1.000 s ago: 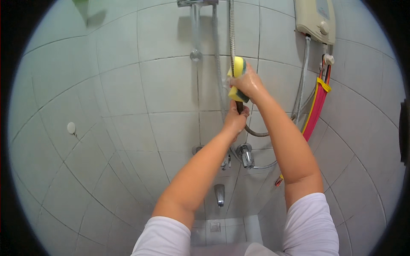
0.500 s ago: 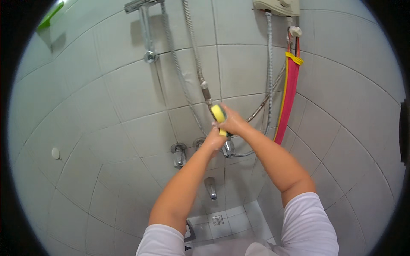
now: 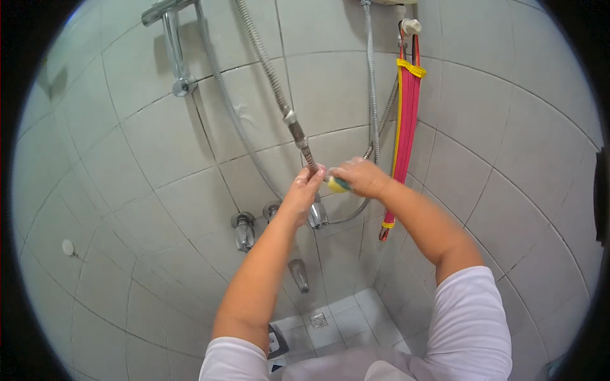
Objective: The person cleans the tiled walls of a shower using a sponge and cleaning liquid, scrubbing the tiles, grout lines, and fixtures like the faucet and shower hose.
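My left hand [image 3: 306, 188] is closed around the lower part of a ribbed metal shower hose [image 3: 265, 60], just under its brownish connector [image 3: 297, 132]. Close beside it on the right, my right hand [image 3: 363, 176] grips a yellow and green sponge [image 3: 337, 185]. The sponge's yellow side faces my left hand; whether it touches the hose cannot be made out. Behind and below my hands, a chrome tap handle [image 3: 318, 214] sits on the tiled wall, partly covered by my left hand.
More chrome tap handles [image 3: 243, 232] and a spout [image 3: 298, 277] project from the wall below. A shower holder [image 3: 174, 51] hangs upper left. At right, a pink pouch with yellow trim [image 3: 406, 120] hangs from a white valve [image 3: 411, 26]. A drain [image 3: 318, 320] lies in the floor.
My right hand has drawn the sponge away from the hose, toward the right. My left hand now holds the hose from the left. The whole view has shifted, so the wall fittings appear farther left.
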The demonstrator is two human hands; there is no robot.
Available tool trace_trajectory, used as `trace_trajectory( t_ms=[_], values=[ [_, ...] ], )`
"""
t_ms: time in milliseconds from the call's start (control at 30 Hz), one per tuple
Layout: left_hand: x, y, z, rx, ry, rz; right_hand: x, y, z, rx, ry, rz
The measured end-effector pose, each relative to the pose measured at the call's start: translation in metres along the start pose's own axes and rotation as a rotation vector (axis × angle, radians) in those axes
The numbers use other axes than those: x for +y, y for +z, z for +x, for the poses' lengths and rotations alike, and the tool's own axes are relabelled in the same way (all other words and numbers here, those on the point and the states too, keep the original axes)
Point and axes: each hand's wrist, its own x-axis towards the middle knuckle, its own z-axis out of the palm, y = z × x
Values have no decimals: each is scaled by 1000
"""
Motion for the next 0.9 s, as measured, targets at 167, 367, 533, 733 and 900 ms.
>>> trace_trajectory(
  t_ms=[167,367,533,733,900],
  values=[
    [5,0,5,120,-45,62,40,-20,-24,-27,36,-191],
    [-6,-50,33,400,-3,373,34,-8,-32,909,213,265],
    [-12,-12,27,711,261,336,40,87,-68,747,1173,948],
    [-33,-17,14,117,126,933,-53,139,-69,422,889,1993],
    [-58,-31,-11,-370,313,1167,-145,131,-81,259,852,2203]
  ],
)
